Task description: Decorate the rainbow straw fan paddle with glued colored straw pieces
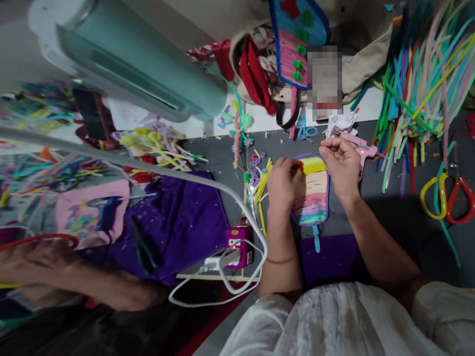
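"Striped craft popsicle (310,190): where is it?"

"On the dark gray table (222,159), between the person's hands. The left hand (282,180) curls over its upper left edge, fingertips at a small red bit (300,165); whether gripped, I cannot tell. The right hand (341,162) pinches narrowly near the upper right corner."

"And around?"

"Pink glue gun (365,149) just behind; scissors (442,185) rightward; purple cloth (185,227) and a co-worker's forearm (100,284) leftward."

Could pass over the dark tabletop (408,217) between right hand (342,162) and scissors (443,195); was hemmed in beyond by the pink glue gun (365,150) and bundled strips (411,113), on the left by the white cable (159,170) and magenta power block (245,249)
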Demonstrator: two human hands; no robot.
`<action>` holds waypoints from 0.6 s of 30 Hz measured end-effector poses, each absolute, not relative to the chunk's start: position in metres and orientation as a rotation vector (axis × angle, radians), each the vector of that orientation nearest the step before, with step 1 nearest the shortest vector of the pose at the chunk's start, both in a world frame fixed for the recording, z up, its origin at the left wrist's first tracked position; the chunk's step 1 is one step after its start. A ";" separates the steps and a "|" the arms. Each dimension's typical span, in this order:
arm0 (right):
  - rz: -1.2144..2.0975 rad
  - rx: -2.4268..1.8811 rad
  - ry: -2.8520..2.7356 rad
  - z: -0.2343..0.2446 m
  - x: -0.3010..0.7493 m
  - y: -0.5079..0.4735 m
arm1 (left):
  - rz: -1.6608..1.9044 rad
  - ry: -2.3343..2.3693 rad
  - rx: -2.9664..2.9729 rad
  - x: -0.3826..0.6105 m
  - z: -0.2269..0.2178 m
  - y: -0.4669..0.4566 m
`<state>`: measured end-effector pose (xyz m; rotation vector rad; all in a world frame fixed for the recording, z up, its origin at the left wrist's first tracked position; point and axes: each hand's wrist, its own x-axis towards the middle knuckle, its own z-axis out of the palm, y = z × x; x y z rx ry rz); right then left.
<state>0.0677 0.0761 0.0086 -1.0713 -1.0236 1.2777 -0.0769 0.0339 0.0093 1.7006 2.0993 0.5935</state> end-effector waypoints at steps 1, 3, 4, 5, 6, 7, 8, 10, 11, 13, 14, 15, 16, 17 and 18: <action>1.282 -1.071 -1.032 0.008 0.068 0.076 | 0.616 2.088 1.683 -0.077 0.009 0.034; 1.306 -1.062 -1.055 0.007 0.067 0.075 | 0.662 2.052 1.636 -0.078 0.008 0.034; 1.323 -1.056 -1.069 0.007 0.066 0.074 | 0.684 2.032 1.606 -0.078 0.007 0.034; 1.337 -1.056 -1.086 0.006 0.065 0.073 | 0.704 2.015 1.573 -0.078 0.007 0.034; 1.346 -1.061 -1.108 0.006 0.065 0.072 | 0.720 2.004 1.539 -0.078 0.006 0.034; 1.347 -1.074 -1.132 0.006 0.064 0.071 | 0.734 1.998 1.506 -0.078 0.006 0.034; 1.340 -1.092 -1.154 0.005 0.064 0.071 | 0.746 1.997 1.475 -0.079 0.006 0.034; 1.312 -1.130 -1.193 0.005 0.064 0.070 | 0.768 1.995 1.429 -0.079 0.006 0.033; 1.298 -1.147 -1.213 0.005 0.065 0.070 | 0.775 1.995 1.413 -0.079 0.006 0.033; 1.274 -1.183 -1.261 0.004 0.066 0.070 | 0.779 2.002 1.392 -0.080 0.007 0.033; 1.267 -1.203 -1.297 0.003 0.067 0.070 | 0.774 2.011 1.387 -0.080 0.007 0.033; 1.262 -1.224 -1.340 0.003 0.068 0.069 | 0.766 2.021 1.385 -0.080 0.007 0.033; 1.258 -1.244 -1.391 0.002 0.069 0.069 | 0.758 2.030 1.385 -0.081 0.006 0.033; 1.248 -1.264 -1.453 0.002 0.069 0.068 | 0.751 2.037 1.388 -0.081 0.006 0.034; 1.230 -1.285 -1.527 0.002 0.069 0.068 | 0.748 2.041 1.390 -0.081 0.005 0.034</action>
